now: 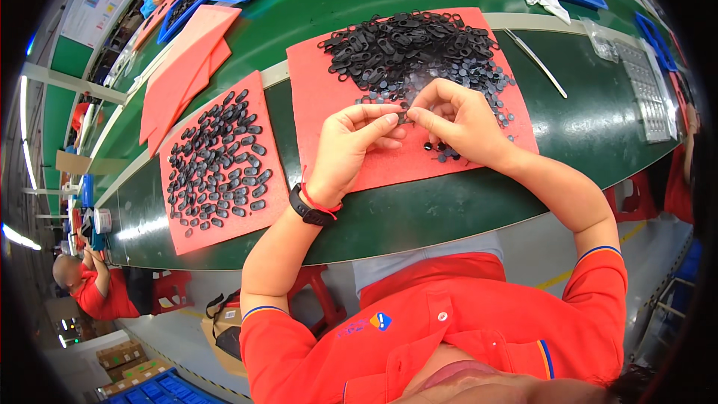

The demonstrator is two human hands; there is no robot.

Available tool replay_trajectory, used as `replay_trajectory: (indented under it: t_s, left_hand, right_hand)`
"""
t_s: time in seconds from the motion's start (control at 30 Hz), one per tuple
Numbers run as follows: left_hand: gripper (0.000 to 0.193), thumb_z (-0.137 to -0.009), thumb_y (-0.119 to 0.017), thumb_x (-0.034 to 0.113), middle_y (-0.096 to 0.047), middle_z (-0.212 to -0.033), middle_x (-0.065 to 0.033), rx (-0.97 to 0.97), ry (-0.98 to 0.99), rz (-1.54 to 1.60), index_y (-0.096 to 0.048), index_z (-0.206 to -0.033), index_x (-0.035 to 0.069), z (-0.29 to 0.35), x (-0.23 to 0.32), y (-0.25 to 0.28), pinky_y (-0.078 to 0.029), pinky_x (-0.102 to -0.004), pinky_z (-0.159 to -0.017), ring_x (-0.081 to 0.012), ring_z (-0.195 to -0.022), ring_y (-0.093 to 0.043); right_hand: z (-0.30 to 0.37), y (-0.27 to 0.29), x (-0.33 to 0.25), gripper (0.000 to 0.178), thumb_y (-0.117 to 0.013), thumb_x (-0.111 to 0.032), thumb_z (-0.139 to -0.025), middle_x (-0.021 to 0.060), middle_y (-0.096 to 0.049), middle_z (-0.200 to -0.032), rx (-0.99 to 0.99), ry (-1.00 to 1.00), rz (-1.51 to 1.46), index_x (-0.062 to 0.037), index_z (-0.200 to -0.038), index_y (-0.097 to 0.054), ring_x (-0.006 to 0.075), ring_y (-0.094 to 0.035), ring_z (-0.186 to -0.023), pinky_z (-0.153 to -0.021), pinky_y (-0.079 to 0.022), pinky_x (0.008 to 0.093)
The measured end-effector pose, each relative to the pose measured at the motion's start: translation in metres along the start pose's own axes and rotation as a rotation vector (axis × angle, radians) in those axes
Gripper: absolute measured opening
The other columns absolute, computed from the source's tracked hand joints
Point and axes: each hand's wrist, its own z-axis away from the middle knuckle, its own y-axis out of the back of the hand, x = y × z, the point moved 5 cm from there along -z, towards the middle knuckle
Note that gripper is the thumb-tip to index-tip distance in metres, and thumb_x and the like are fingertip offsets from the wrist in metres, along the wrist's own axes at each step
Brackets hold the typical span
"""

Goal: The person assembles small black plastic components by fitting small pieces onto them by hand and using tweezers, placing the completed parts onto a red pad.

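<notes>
Two hands pinch a small dark part over a pink mat heaped with black pieces

A small dark part, too tiny to make out in detail, is held between two bare hands just above a pink foam mat. The left hand pinches it between thumb and index fingers; the right hand meets it from the other side, thumb and index fingers also pinched together. Just beyond the hands lies a large heap of black oval pieces with ring-like ends, and grey discs are scattered along its near and right edges. To the left, a second pink mat carries loosely lined-up black oval parts. Both mats rest on a green bench. Right of the heap is a slim pale tool; farther right, a silvery tray.
</notes>
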Motion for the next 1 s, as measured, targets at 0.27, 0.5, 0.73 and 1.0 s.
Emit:
replay_trajectory:
  t_s: [0.27, 0.5, 0.73, 1.0]
  left_hand:
    - [0.021, -0.086, -0.057, 0.004, -0.064, -0.094, -0.0116, 0.01, 0.041, 0.036, -0.058, -0.105, -0.004, 0.0, -0.004, 0.001, -0.055, -0.0267, -0.069, -0.0173, -0.081, -0.065]
    - [0.02, -0.085, -0.058, 0.004, -0.064, -0.089, -0.0143, 0.009, 0.025, 0.07, -0.057, -0.102, -0.007, -0.001, -0.004, -0.002, -0.055, -0.0272, -0.07, -0.0182, -0.076, -0.065]
    - [0.021, -0.085, -0.059, 0.004, -0.064, -0.089, -0.0142, -0.017, 0.028, 0.038, -0.057, -0.103, -0.007, 0.0, -0.005, -0.004, -0.055, -0.0268, -0.071, -0.0178, -0.076, -0.065]
    - [0.021, -0.085, -0.059, 0.004, -0.063, -0.09, -0.013, -0.022, 0.038, 0.039, -0.057, -0.103, -0.007, -0.001, -0.007, -0.002, -0.055, -0.0271, -0.071, -0.0181, -0.077, -0.065]
  right_hand:
    - [0.003, 0.001, -0.022, 0.009, -0.064, -0.006, -0.081, 0.0039, -0.057, -0.089, 0.152, 0.401, 0.297, -0.0017, -0.08, -0.056, 0.0039, -0.051, -0.059, -0.05, -0.04, 0.0186]
    - [0.004, 0.001, -0.022, 0.009, -0.063, -0.006, -0.079, 0.0045, -0.056, -0.091, 0.188, 0.42, 0.36, -0.0021, -0.077, -0.056, 0.0061, -0.05, -0.06, -0.051, -0.041, 0.0198]
    - [0.002, 0.002, -0.016, 0.01, -0.063, -0.008, -0.08, 0.0042, -0.056, -0.092, 0.152, 0.355, 0.322, -0.0021, -0.077, -0.055, 0.0062, -0.05, -0.062, -0.052, -0.041, 0.02]
    - [0.0, 0.003, -0.012, 0.011, -0.063, -0.01, -0.081, 0.0032, -0.056, -0.091, 0.119, 0.31, 0.287, -0.0021, -0.078, -0.056, 0.0057, -0.05, -0.062, -0.053, -0.04, 0.0199]
